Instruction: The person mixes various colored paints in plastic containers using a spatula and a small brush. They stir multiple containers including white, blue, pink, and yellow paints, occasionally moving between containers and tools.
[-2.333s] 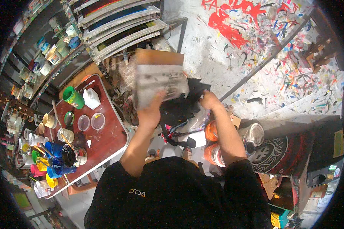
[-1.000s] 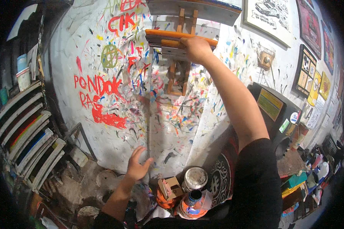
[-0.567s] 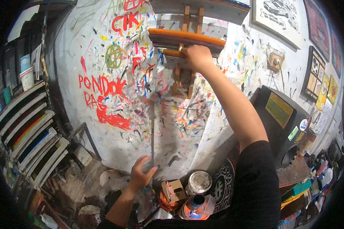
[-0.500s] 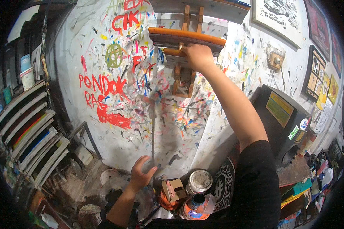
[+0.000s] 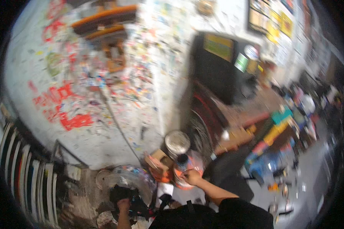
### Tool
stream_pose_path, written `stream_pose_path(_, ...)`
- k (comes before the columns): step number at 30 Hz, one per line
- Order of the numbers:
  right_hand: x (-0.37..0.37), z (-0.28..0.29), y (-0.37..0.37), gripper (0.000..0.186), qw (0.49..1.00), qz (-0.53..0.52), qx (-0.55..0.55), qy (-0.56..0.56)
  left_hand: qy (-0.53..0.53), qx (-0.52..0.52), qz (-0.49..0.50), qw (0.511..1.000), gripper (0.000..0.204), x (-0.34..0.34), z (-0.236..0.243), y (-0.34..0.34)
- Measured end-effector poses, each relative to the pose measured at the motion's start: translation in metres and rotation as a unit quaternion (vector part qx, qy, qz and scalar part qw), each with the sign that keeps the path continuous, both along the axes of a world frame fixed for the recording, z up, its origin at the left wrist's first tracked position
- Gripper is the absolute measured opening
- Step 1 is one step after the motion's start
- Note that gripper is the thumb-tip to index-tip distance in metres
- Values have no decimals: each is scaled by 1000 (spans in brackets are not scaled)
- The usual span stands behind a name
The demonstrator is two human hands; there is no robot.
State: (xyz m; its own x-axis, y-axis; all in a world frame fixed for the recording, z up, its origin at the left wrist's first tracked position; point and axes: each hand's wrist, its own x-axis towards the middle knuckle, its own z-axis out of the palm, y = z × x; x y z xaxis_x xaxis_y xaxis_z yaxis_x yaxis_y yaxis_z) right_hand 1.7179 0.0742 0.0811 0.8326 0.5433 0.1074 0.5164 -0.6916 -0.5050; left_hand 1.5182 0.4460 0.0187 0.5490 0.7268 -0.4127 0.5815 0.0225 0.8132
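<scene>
My right hand [image 5: 192, 178], fingers curled, was at the dark-necked orange jar [image 5: 179, 173], right of the black cloth [image 5: 120, 192] at my left hand [image 5: 123, 205]; blur hid whether either gripped, so light, steady contact near the jar seemed safest.

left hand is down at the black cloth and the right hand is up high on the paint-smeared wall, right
Not quite: the right hand is down at the orange container, as the head view shows, though blur hides whether it touches. The left hand is indeed at the black cloth.
</scene>
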Motion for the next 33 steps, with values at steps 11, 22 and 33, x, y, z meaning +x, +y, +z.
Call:
stream_pose_path(11, -337, -3, -244, 23, 911, -383, 74, 136, 21, -141, -414, 899, 24, -82, -179, -159)
stream_pose_path(22, -594, -42, -411, 24, 727, -648, 171, 150, 208, 195, -599, 748, 32, -99, -201, -316)
stream_pose_path(33, -830, -69, -614, 25, 558, -773, 237, 186, 181, 23, -628, 756, 27, -210, -157, -652)
